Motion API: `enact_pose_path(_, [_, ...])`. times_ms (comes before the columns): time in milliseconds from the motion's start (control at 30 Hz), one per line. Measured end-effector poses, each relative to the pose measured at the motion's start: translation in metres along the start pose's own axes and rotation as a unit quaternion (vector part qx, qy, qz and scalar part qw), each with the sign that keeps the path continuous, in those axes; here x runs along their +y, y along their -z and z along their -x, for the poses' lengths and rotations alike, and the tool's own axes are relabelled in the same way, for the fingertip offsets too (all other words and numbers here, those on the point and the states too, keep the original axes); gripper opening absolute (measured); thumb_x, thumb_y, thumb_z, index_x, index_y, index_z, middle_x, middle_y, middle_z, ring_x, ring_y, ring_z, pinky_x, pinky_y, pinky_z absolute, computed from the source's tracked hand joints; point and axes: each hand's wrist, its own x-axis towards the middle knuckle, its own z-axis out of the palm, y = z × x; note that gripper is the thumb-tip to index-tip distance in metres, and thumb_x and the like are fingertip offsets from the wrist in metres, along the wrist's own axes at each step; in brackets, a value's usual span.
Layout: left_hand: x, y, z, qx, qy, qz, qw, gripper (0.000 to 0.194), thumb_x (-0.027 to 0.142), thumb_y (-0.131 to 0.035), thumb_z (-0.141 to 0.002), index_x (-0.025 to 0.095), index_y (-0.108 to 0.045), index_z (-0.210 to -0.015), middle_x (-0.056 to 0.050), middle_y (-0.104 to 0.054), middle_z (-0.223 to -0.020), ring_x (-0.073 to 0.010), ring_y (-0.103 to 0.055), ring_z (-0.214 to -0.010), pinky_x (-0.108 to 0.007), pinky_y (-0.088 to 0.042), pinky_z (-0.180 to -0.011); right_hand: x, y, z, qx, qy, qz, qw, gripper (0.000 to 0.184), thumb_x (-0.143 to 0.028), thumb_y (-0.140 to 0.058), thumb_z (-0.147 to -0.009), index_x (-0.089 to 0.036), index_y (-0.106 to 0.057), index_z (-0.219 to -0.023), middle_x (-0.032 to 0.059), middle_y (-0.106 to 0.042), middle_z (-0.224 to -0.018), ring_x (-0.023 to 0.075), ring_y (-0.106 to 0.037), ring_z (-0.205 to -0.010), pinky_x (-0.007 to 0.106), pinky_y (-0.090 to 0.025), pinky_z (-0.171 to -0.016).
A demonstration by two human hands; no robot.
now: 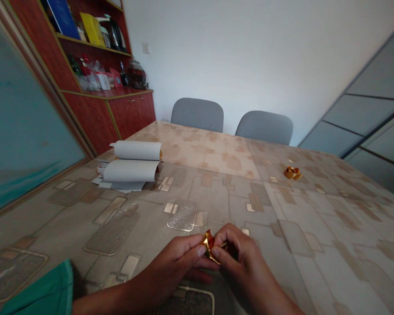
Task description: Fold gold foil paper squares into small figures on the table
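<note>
Patterned tabletop (302, 245) is filling my head view, and I'm seeing the left hand (174, 262) and right hand (241, 258) clamping a folded gold foil piece (209, 247) between them, while a second crumpled gold foil piece (293, 173) is lying well ahead and rolled white paper (137, 150) is sitting untouched.

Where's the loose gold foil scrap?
Head view: crumpled gold foil scrap on the patterned table cover, right of centre, beyond the right hand.
</note>
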Motion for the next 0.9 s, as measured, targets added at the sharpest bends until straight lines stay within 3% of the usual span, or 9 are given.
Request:
enact_pose_path(333, [-0.002,0.001,-0.002,0.002,-0.007,-0.013,1.0,0.029,0.037,-0.061,-0.096,0.022,-0.073,-0.117,-0.007,-0.074,-0.113,-0.0221,-0.071,-0.102,-0.025,-0.054,-0.077,0.003,-0.01,0.002,0.018,-0.003,0.008,1.0,0.014,-0.016,-0.064,-0.084,-0.021,-0.057,-0.073,-0.0007,-0.059,-0.072,0.0158,-0.051,-0.066,0.027,-0.035,-0.06])
enact_pose_path(467, [-0.001,-0.002,-0.004,0.034,-0.009,-0.023,0.999,0.027,0.036,-0.065,-0.092,0.017,-0.075,-0.109,-0.008,-0.076,-0.104,-0.022,-0.072,-0.096,-0.024,-0.054,-0.072,0.007,-0.01,0.0,0.014,-0.029,-0.091,0.995,0.012,-0.022,-0.068,-0.083,-0.022,-0.056,-0.081,-0.003,-0.057,-0.07,0.014,-0.05,-0.062,0.026,-0.035,-0.056])
enact_pose_path(667, [-0.005,-0.004,-0.004,0.09,-0.028,-0.019,0.995,0.035,0.035,-0.065,-0.092,0.019,-0.067,-0.122,-0.009,-0.074,-0.116,-0.0216,-0.073,-0.094,-0.026,-0.058,-0.071,0.013,-0.006,-0.005,0.001,-0.051,-0.282,0.958,0.041,-0.038,-0.081,-0.076,-0.024,-0.05,-0.099,-0.0049,-0.06,-0.073,0.0125,-0.053,-0.062,0.026,-0.04,-0.058])
enact_pose_path(900, [-0.01,-0.002,-0.002,0.1,-0.042,-0.031,0.994,0.038,0.035,-0.062,-0.094,0.018,-0.062,-0.129,-0.01,-0.072,-0.118,-0.0221,-0.074,-0.093,-0.028,-0.06,-0.071,0.009,-0.001,-0.004,-0.028,-0.063,-0.32,0.945,0.044,-0.049,-0.084,-0.076,-0.022,-0.055,-0.095,-0.0046,-0.059,-0.071,0.011,-0.052,-0.061,0.024,-0.041,-0.059])
